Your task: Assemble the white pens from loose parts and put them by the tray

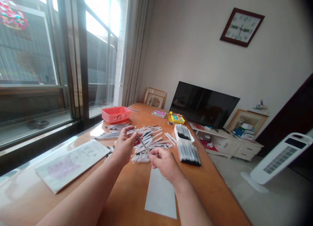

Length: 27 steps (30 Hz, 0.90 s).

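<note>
My left hand (124, 146) and my right hand (163, 164) hold a slim pen (143, 144) between them at a slant, over the wooden table (137, 193). The left fingers pinch its far end and the right fingers its near end. Just beyond the hands lies a loose heap of white pen parts (146, 143). To the right, a small white tray (183, 138) holds black-tipped pens, and a neat row of similar pens (188, 153) lies in front of it. More pens (114, 131) lie side by side left of the heap.
A paper sheet with writing (72, 164) lies at the left and a plain white sheet (160, 196) below my right hand. A red plastic basket (116, 114), a booklet and a yellow box stand further back. A window runs along the left table edge; a white fan stands on the floor at right.
</note>
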Each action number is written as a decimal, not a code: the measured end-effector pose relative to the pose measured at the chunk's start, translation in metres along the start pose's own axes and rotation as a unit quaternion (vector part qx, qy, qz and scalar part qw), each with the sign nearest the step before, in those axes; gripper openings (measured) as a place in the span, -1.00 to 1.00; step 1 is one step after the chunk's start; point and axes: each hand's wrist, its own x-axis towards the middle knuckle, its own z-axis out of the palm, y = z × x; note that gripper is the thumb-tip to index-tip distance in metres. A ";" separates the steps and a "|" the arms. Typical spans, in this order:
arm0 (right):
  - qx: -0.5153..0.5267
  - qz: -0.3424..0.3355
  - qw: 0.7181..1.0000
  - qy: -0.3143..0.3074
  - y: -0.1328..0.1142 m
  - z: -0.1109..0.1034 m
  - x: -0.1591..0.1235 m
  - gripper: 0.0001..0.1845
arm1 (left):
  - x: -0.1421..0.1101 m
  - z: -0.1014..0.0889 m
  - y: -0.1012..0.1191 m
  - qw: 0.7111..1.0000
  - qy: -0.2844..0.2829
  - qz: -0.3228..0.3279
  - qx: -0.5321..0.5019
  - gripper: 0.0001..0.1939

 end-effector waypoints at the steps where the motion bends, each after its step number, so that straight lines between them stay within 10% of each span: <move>1: 0.000 -0.001 1.000 0.000 0.000 0.000 0.000 -0.72 | 0.000 0.000 0.000 1.000 -0.001 0.001 0.001 -0.47; 27: -0.017 -0.036 0.999 0.036 -0.003 0.006 -0.001 -0.69 | -0.010 0.011 -0.004 1.000 -0.009 0.011 -0.001 -0.37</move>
